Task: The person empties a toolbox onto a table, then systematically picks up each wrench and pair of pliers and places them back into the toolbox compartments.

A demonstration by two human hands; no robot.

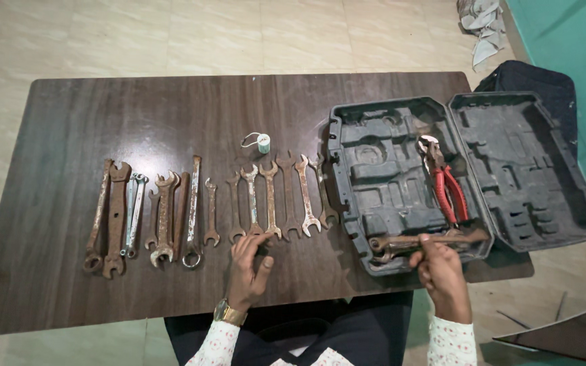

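Note:
A row of several rusty open-ended wrenches [269, 198] lies across the dark wooden table [171, 115]. My left hand [247, 266] rests on the table with its fingertips touching the near end of one wrench in the middle of the row. My right hand [439, 268] grips a rusty wrench [415, 242] that lies across the near edge of an open grey moulded tool case [381, 169]. Red-handled pliers [445, 183] lie inside the case.
A small spool of thread [263, 142] sits behind the wrenches. The case lid [523, 169] lies open flat at the table's right end. A dark bag [537, 81] and a teal wall [578, 41] are at right. Tiled floor surrounds the table.

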